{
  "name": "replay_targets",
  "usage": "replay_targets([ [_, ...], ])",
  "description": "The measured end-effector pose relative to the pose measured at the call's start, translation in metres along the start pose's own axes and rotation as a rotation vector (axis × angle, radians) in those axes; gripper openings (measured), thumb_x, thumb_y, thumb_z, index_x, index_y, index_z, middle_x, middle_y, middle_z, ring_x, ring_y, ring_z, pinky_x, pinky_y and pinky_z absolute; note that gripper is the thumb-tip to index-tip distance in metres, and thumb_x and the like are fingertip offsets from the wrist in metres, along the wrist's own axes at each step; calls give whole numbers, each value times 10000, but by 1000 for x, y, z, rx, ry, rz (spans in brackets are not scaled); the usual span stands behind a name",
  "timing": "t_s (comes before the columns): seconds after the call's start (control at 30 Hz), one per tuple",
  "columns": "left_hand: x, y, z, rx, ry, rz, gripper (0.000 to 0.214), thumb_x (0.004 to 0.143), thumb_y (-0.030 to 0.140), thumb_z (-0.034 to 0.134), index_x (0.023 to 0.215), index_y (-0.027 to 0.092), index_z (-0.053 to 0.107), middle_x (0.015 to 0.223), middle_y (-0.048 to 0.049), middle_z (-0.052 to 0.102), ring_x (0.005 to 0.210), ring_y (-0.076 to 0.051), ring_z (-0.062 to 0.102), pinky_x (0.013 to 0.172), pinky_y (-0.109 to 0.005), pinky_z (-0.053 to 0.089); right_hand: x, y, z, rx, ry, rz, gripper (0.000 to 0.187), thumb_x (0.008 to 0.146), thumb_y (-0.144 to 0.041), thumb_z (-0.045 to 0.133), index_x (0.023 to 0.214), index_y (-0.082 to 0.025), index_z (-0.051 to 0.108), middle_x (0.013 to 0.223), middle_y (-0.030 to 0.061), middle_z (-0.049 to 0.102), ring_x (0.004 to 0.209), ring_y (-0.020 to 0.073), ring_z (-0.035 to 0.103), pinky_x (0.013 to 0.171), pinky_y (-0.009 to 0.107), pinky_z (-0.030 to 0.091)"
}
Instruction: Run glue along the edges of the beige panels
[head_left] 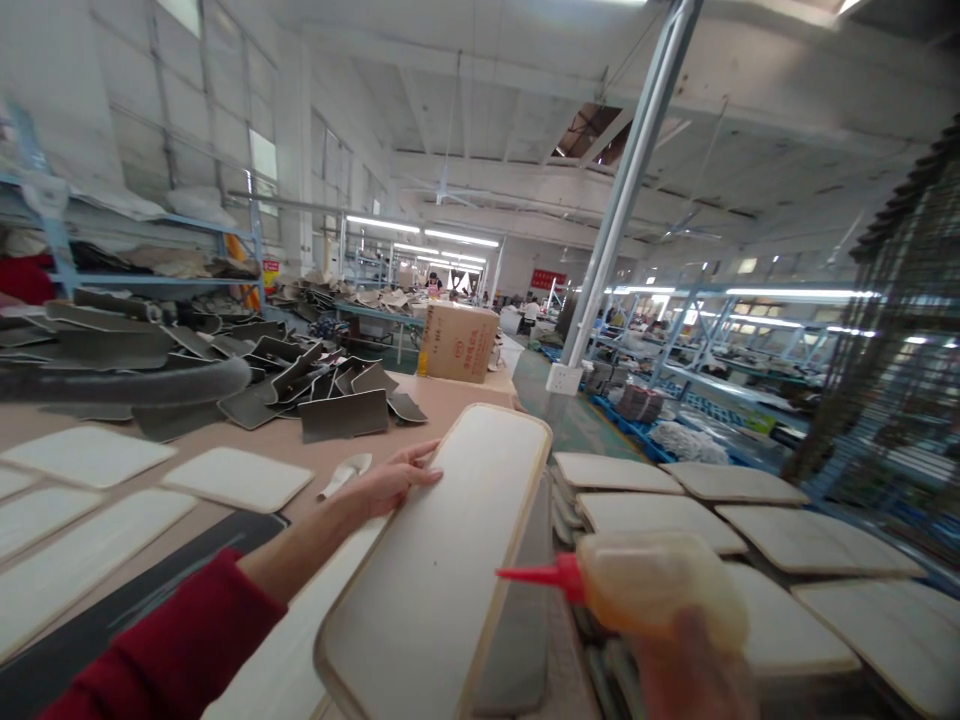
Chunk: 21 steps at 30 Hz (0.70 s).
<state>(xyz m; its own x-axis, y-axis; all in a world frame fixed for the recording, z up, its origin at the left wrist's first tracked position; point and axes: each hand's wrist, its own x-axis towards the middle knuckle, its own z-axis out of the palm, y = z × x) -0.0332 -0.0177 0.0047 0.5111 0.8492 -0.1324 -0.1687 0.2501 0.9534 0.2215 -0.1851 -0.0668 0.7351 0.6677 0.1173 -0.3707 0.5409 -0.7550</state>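
A: Where is the white panel [442, 540]?
B: Mid-view, over the table [431, 395]; slanted, long side running away from the person; pale yellowish border along its rim.
A: Left hand [397, 482]?
B: Closed on the panel's left edge, toward the far end; thumb on the white face; red sleeve [180, 640] behind it.
A: Right hand [697, 665]?
B: Blurred; wrapped round a squeeze bottle [652, 580] of amber liquid; red nozzle [540, 575] aimed left, tip overlapping the panel's right side in view; contact cannot be told.
A: Surroundings?
B: Stacked pale panels [660, 520] to the right; more loose white pieces [236, 478] to the left; heap of dark grey pieces [345, 412] beyond those; cardboard box [457, 345] at the table's far end.
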Motion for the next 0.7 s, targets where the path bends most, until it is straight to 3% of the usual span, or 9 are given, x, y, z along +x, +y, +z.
replay_targets([
  [0.1, 0, -4, 11, -8, -36, -26, 985, 520, 171, 835, 1393, 189, 380, 982, -81, 721, 780, -224, 686, 694, -305, 552, 24, -17, 26, 102, 46, -139, 556, 477, -323, 876, 973, -184, 667, 880, -9, 695, 776, 142, 637, 736, 188, 535],
  [0.2, 0, -8, 19, 3, -107, -32, 937, 521, 192, 835, 1365, 174, 427, 960, -85, 725, 740, -211, 681, 667, -297, 552, 38, -19, 35, 99, 34, -214, 591, 447, -265, 886, 987, -172, 663, 822, -24, 685, 752, 128, 625, 744, 181, 530],
  [0.37, 6, -9, 26, 10, -155, -32, 956, 516, 217, 839, 1371, 176, 415, 950, -76, 726, 743, -211, 681, 669, -297, 549, 39, -7, 23, 72, 30, -216, 601, 539, -286, 858, 1077, -158, 623, 850, -9, 685, 786, 127, 625, 756, 173, 521],
  [0.53, 25, -11, 28, 25, -80, -35, 1063, 443, 230, 862, 1386, 145, 379, 889, -68, 732, 741, -224, 682, 682, -306, 551, -3, 17, -6, -68, -59, -41, 726, 572, -374, 830, 1196, -141, 542, 907, 79, 696, 765, 181, 648, 662, 211, 539],
  [0.63, 36, -13, 36, 41, -129, -34, 1063, 444, 246, 864, 1387, 157, 381, 886, -65, 733, 744, -231, 683, 682, -314, 550, -13, 18, -8, -95, -60, -69, 729, 537, -378, 843, 1171, -154, 560, 959, 100, 689, 836, 218, 643, 627, 222, 535],
  [0.7, 41, -15, 45, 41, -200, -39, 1031, 466, 249, 857, 1382, 171, 392, 888, -63, 732, 747, -236, 683, 680, -321, 550, -2, 6, -1, -31, 20, -128, 740, 530, -338, 845, 1189, -176, 550, 974, 87, 687, 849, 212, 641, 667, 235, 536],
])
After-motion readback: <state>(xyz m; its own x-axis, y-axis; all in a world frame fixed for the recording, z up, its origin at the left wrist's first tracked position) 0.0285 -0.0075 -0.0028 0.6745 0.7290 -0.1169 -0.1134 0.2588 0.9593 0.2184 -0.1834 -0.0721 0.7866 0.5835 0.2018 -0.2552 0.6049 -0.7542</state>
